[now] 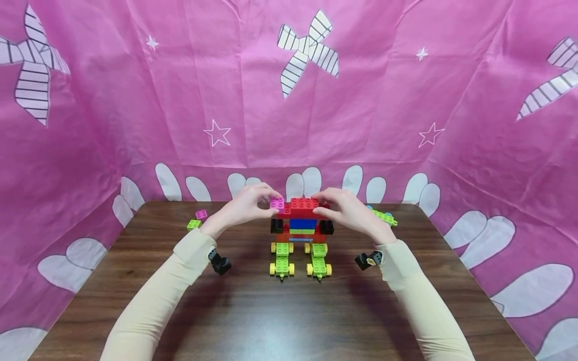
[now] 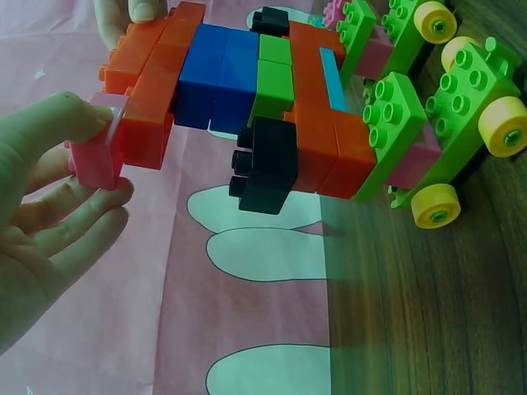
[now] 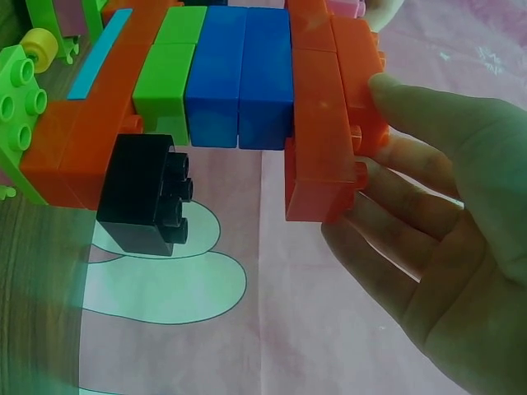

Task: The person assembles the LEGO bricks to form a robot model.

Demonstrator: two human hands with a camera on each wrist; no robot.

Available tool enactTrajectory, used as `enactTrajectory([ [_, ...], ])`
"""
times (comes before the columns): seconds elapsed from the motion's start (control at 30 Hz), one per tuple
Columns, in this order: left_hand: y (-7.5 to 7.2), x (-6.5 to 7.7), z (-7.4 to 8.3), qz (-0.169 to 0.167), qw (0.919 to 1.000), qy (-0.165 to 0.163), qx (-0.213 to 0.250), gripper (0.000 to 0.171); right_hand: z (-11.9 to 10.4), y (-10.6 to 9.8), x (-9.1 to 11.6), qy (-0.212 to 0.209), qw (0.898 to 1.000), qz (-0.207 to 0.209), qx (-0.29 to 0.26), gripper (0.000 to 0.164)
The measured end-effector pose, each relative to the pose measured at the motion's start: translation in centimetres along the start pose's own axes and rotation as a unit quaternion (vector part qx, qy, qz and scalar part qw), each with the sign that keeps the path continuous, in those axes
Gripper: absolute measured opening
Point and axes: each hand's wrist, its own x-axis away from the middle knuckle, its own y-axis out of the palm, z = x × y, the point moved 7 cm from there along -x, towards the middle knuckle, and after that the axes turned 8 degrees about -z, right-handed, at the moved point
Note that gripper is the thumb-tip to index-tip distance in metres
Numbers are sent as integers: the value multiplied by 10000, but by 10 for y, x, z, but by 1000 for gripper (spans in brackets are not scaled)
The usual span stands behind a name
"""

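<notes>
A figure of toy building bricks stands on the table, with red, blue [image 1: 303,224] and green layers, a black brick [image 2: 268,164] on each side and green wheeled bases [image 1: 282,260] with yellow wheels. My left hand [image 1: 246,205] pinches a pink brick [image 2: 99,156] at the left end of the top red row [image 2: 152,107]; the brick appears to sit on that row. On the other side, my right hand [image 1: 345,208] grips the upper red brick [image 3: 358,78] near its right end, thumb on the near face and fingers behind.
On the wooden table [image 1: 271,321], a loose pink brick [image 1: 201,214] and a lime green brick [image 1: 193,224] lie at the back left. A green studded piece [image 1: 384,216] with blue parts lies at the back right, partly behind the right arm. Pink cloth [image 1: 253,125] encloses the table's back and sides.
</notes>
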Motion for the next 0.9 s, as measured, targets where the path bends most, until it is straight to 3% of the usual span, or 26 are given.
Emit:
enactTrajectory([
  [0.53,3,11,-8,201,9997,77,113,41,1,1,-1,96,9999,-44,17,40],
  [0.9,-15,24,-22,322,9994,48,87,39,-1,-1,1,-52,10000,27,15,38],
])
